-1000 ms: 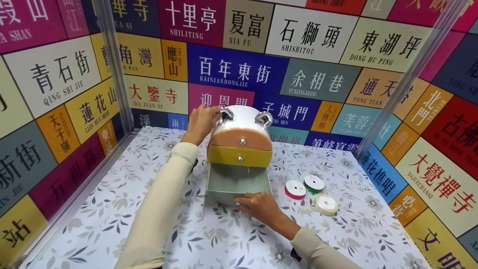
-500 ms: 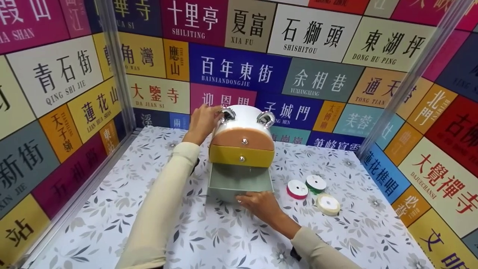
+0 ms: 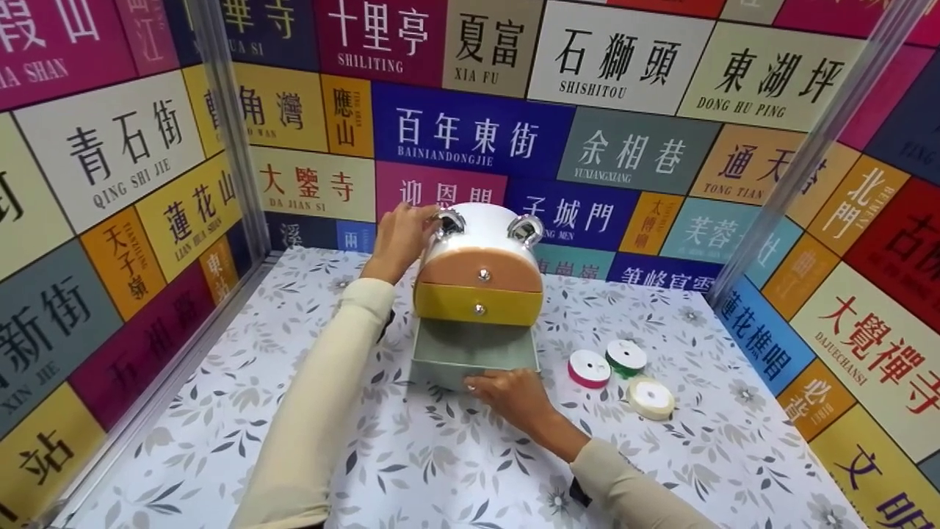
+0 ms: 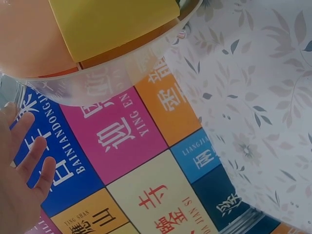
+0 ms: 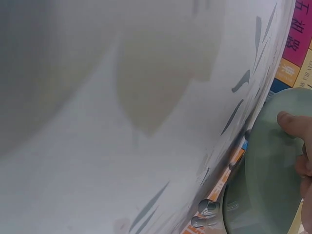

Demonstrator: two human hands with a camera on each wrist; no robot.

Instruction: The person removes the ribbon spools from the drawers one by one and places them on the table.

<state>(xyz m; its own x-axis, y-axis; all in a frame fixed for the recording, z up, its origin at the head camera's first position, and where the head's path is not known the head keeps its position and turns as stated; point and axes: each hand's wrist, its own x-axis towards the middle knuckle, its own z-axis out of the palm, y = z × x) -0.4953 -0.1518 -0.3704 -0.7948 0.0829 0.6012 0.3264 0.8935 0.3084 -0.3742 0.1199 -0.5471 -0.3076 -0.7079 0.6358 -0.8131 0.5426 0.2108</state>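
Note:
A small rounded drawer box has a white shell, silver ears, an orange top drawer and a yellow middle drawer. Its pale green bottom drawer is pulled out, with nothing seen inside. At the box's left ear, my left hand holds on with thumb and forefinger; its other fingers lie apart in the left wrist view. My right hand grips the green drawer's front at its middle, the thumb laid on the front face in the right wrist view. Any knob there is hidden.
To the right of the box lie three ribbon spools: a red one, a green one and a cream one. A floral cloth covers the table. Sign-printed walls enclose the back and both sides.
The green drawer has slid a little way inward, and my right hand has moved with it. My left hand keeps its place at the ear. The spools lie as before.

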